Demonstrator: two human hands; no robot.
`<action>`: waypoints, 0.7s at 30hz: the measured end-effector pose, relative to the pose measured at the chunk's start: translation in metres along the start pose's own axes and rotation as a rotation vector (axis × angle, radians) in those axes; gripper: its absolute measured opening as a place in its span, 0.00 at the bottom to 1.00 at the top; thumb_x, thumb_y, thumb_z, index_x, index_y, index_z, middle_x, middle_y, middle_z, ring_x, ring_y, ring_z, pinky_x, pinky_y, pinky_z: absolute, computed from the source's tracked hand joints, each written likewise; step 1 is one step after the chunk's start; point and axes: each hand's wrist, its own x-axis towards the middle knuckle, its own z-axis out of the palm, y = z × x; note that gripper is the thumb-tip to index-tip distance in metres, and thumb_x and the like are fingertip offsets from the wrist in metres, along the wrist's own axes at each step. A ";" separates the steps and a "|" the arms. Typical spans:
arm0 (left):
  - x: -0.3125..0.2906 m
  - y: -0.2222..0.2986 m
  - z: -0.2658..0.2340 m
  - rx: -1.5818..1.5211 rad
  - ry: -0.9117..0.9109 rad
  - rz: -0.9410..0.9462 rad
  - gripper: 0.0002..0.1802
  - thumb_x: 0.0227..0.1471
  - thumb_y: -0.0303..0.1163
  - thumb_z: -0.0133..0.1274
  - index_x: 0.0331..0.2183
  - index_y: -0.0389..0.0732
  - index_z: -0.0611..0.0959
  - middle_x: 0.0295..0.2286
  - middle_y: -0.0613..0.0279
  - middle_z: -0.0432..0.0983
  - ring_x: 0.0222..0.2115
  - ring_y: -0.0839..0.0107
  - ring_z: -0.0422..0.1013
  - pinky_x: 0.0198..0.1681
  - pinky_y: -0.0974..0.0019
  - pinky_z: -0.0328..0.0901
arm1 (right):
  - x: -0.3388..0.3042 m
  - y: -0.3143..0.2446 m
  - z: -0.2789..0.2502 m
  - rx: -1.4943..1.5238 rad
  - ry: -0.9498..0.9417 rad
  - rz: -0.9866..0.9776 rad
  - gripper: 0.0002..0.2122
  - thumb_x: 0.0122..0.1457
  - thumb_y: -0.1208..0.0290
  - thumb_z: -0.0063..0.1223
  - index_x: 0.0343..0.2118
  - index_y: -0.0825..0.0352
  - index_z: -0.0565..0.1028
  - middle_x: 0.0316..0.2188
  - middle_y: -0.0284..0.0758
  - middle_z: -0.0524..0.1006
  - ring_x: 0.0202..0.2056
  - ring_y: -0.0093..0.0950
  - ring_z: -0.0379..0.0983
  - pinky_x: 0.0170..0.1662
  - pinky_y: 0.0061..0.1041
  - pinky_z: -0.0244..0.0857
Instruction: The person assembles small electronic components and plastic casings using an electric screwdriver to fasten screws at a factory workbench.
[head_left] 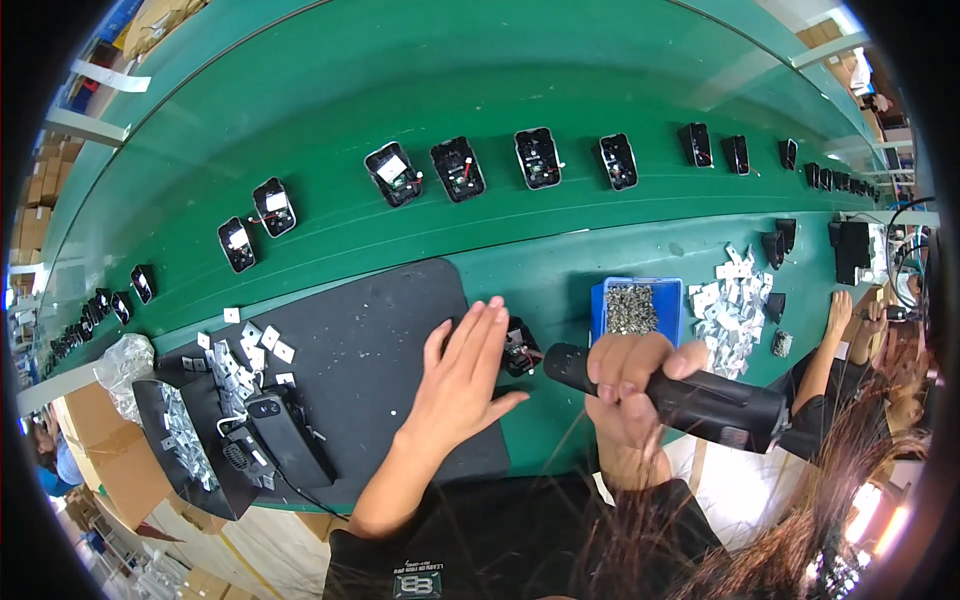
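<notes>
My right hand point(632, 385) is wrapped round a black electric screwdriver point(715, 408), which lies nearly level with its tip pointing left. That tip reaches a small black housing point(518, 348) with parts inside, on the green bench just left of it. My left hand point(458, 375) is stretched out with its fingers straight and its thumb apart, over the right edge of the black mat point(345, 330). Its fingers partly cover the housing's left side; whether they touch it I cannot tell.
Beyond the bench, a green conveyor belt point(330, 225) carries several open black housings point(458, 168). A blue bin point(676, 312) of small screws stands beside a pile of metal plates point(735, 312). At left are a black tray point(235, 485) and a black device point(290, 435). Another person's arm point(825, 350) shows at right.
</notes>
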 end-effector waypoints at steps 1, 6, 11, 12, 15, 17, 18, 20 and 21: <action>0.003 0.000 0.005 0.001 0.002 -0.001 0.56 0.29 0.41 0.70 0.59 0.36 0.61 0.58 0.50 0.59 0.58 0.55 0.58 0.57 0.48 0.50 | -0.001 0.003 -0.002 0.002 -0.002 0.000 0.18 0.54 0.75 0.57 0.41 0.56 0.59 0.21 0.26 0.64 0.19 0.19 0.62 0.27 0.24 0.57; 0.015 0.005 0.009 0.013 0.067 -0.070 0.46 0.29 0.36 0.69 0.54 0.42 0.69 0.48 0.58 0.68 0.52 0.60 0.64 0.56 0.47 0.50 | -0.005 0.018 -0.008 0.038 -0.013 0.011 0.18 0.52 0.86 0.52 0.40 0.57 0.60 0.23 0.28 0.67 0.23 0.24 0.66 0.32 0.30 0.64; 0.018 0.006 0.009 -0.037 0.074 -0.061 0.44 0.30 0.33 0.68 0.53 0.43 0.70 0.47 0.59 0.69 0.50 0.62 0.66 0.55 0.48 0.52 | -0.002 0.017 -0.009 0.026 -0.038 0.003 0.18 0.52 0.87 0.52 0.40 0.58 0.60 0.23 0.29 0.67 0.23 0.23 0.66 0.32 0.30 0.64; 0.018 0.006 0.009 -0.043 0.072 -0.067 0.43 0.30 0.32 0.68 0.53 0.43 0.70 0.47 0.59 0.69 0.50 0.62 0.66 0.55 0.49 0.52 | -0.002 0.018 -0.010 0.020 -0.039 0.006 0.18 0.52 0.87 0.51 0.40 0.58 0.61 0.23 0.29 0.67 0.23 0.23 0.66 0.32 0.29 0.64; 0.021 0.007 0.011 -0.043 0.069 -0.061 0.42 0.30 0.32 0.67 0.52 0.43 0.71 0.47 0.61 0.69 0.50 0.63 0.66 0.55 0.49 0.52 | -0.002 0.018 -0.012 0.018 -0.026 0.001 0.18 0.51 0.88 0.51 0.40 0.58 0.61 0.23 0.29 0.67 0.23 0.23 0.66 0.32 0.29 0.64; 0.021 0.006 0.012 -0.031 0.069 -0.055 0.42 0.30 0.32 0.67 0.52 0.43 0.71 0.47 0.61 0.70 0.50 0.63 0.66 0.55 0.49 0.51 | -0.003 0.021 -0.015 0.028 -0.012 -0.005 0.18 0.51 0.88 0.51 0.40 0.59 0.61 0.23 0.29 0.67 0.23 0.23 0.65 0.32 0.29 0.64; 0.021 0.006 0.011 -0.024 0.067 -0.053 0.42 0.30 0.32 0.67 0.52 0.43 0.71 0.47 0.61 0.70 0.50 0.63 0.66 0.55 0.49 0.51 | -0.003 0.022 -0.018 0.030 -0.035 -0.016 0.18 0.51 0.88 0.51 0.39 0.59 0.61 0.23 0.29 0.67 0.23 0.24 0.65 0.31 0.30 0.64; 0.022 0.006 0.012 -0.017 0.065 -0.052 0.42 0.30 0.32 0.67 0.52 0.43 0.71 0.47 0.61 0.70 0.50 0.63 0.66 0.55 0.49 0.51 | -0.003 0.024 -0.019 0.033 -0.058 -0.027 0.19 0.50 0.89 0.51 0.39 0.59 0.61 0.23 0.29 0.66 0.23 0.24 0.65 0.31 0.30 0.64; 0.022 0.006 0.013 -0.030 0.059 -0.052 0.42 0.30 0.32 0.67 0.52 0.43 0.71 0.47 0.61 0.70 0.50 0.63 0.66 0.56 0.49 0.50 | -0.003 0.024 -0.019 0.034 -0.067 -0.023 0.19 0.50 0.89 0.50 0.39 0.59 0.61 0.23 0.29 0.66 0.23 0.24 0.65 0.31 0.30 0.64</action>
